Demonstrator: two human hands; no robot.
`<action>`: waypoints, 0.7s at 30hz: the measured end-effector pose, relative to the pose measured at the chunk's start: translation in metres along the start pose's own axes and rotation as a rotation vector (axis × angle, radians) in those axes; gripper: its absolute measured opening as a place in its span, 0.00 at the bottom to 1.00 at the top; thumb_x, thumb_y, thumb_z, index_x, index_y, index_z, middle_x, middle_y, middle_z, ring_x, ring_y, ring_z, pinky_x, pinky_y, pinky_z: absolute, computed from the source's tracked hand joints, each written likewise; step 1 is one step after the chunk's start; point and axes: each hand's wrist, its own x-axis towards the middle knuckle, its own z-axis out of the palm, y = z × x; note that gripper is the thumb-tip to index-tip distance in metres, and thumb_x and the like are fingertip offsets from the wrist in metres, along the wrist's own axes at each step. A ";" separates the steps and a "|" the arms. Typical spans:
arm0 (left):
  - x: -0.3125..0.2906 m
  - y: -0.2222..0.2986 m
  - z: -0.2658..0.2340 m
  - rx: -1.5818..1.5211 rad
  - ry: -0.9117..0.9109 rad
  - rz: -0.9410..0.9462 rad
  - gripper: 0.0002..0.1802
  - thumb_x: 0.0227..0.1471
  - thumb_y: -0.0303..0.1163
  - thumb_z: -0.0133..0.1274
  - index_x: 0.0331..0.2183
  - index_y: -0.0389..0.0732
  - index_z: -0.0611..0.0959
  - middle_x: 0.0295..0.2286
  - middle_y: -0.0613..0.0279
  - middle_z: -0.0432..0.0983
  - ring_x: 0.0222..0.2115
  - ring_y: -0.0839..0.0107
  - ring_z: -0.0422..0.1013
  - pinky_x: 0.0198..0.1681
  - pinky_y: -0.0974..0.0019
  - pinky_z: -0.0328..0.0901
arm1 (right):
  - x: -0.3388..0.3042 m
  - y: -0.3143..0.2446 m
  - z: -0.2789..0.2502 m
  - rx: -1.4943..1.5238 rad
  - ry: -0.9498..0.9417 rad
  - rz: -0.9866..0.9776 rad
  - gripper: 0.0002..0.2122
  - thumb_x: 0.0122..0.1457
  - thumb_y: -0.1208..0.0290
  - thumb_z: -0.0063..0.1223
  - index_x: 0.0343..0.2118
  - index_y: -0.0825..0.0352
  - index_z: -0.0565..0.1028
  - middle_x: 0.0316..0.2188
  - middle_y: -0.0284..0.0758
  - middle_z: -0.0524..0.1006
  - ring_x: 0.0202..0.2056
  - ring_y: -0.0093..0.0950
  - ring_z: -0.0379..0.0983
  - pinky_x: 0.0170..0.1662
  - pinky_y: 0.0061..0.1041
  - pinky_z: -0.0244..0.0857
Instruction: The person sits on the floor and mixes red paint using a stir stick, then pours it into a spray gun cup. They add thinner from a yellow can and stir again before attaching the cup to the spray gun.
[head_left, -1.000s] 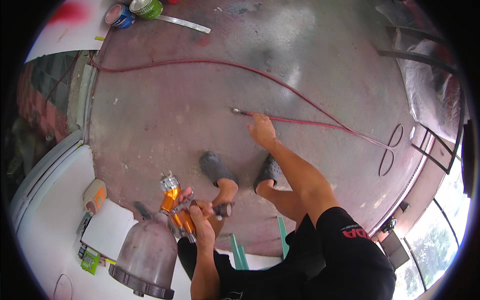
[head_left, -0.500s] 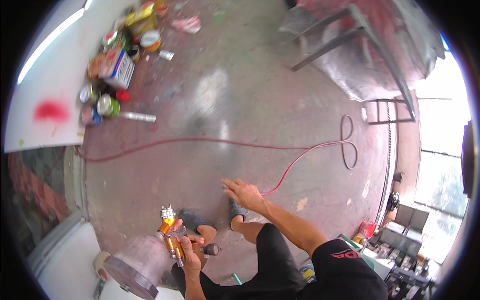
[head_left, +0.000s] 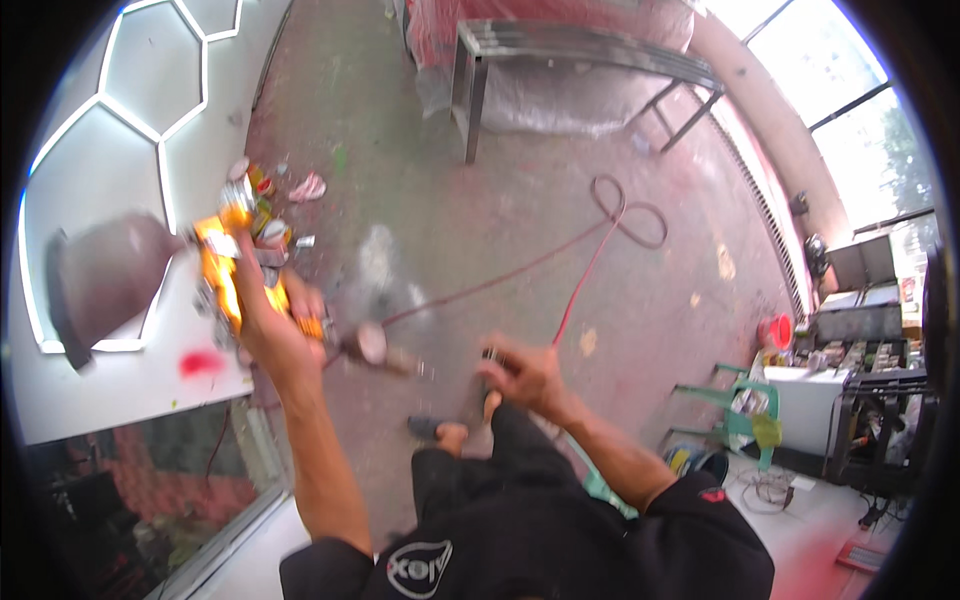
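Observation:
My left hand (head_left: 275, 345) is raised at the left, its fingers wrapped round the handle of an orange-gold spray gun (head_left: 222, 265). A large greyish paint cup (head_left: 115, 280) sticks out from the gun toward the wall. Below the handle, a round gauge-like part (head_left: 372, 343) juts toward the middle, blurred by motion. In front of my body, my right hand (head_left: 528, 378) is closed on the end of a red air hose (head_left: 572, 308). A small dark metal fitting (head_left: 489, 354) shows at its fingertips, apart from the gun.
The hose loops across the floor. A metal bench frame (head_left: 590, 42) stands before a plastic-wrapped object (head_left: 560, 105). Paint cans (head_left: 272, 236) line the left wall, which bears a red paint spot (head_left: 202, 362). At the right are a green stool (head_left: 735, 400) and a cluttered workbench (head_left: 850, 322).
My left hand has lifted the spray gun up and to the left. My right hand has shifted slightly right with the hose end. The view has swung, showing more of the lit wall.

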 end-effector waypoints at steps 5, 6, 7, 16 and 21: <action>0.002 0.118 0.097 -0.025 -0.104 0.316 0.17 0.77 0.44 0.49 0.50 0.39 0.79 0.45 0.50 0.83 0.19 0.81 0.58 0.25 0.70 0.61 | 0.029 -0.052 -0.061 0.123 0.098 -0.108 0.16 0.61 0.70 0.74 0.51 0.60 0.82 0.23 0.34 0.78 0.19 0.29 0.72 0.25 0.27 0.68; -0.001 0.130 0.109 -0.010 -0.178 0.345 0.16 0.76 0.42 0.49 0.51 0.38 0.78 0.43 0.52 0.82 0.19 0.81 0.59 0.25 0.69 0.62 | 0.030 -0.057 -0.072 0.125 0.105 -0.150 0.16 0.61 0.69 0.74 0.51 0.60 0.82 0.24 0.33 0.80 0.19 0.29 0.73 0.25 0.28 0.69; -0.003 0.140 0.119 -0.008 -0.253 0.376 0.16 0.76 0.41 0.50 0.51 0.38 0.78 0.41 0.53 0.81 0.19 0.80 0.59 0.26 0.68 0.63 | 0.033 -0.060 -0.082 0.124 0.116 -0.197 0.17 0.61 0.68 0.74 0.51 0.60 0.81 0.23 0.33 0.80 0.19 0.29 0.73 0.24 0.29 0.69; -0.063 0.151 0.206 -0.068 -0.307 0.395 0.14 0.73 0.36 0.55 0.50 0.34 0.79 0.44 0.48 0.83 0.19 0.81 0.58 0.24 0.71 0.62 | 0.046 -0.079 -0.147 0.150 0.170 -0.364 0.16 0.65 0.67 0.72 0.51 0.63 0.79 0.23 0.33 0.78 0.20 0.31 0.74 0.24 0.30 0.68; -0.077 0.152 0.242 -0.066 -0.406 0.417 0.16 0.69 0.29 0.58 0.53 0.31 0.80 0.45 0.46 0.84 0.19 0.83 0.59 0.24 0.72 0.62 | 0.045 -0.077 -0.172 0.150 0.221 -0.309 0.16 0.66 0.68 0.70 0.52 0.63 0.78 0.24 0.34 0.78 0.21 0.33 0.75 0.25 0.32 0.69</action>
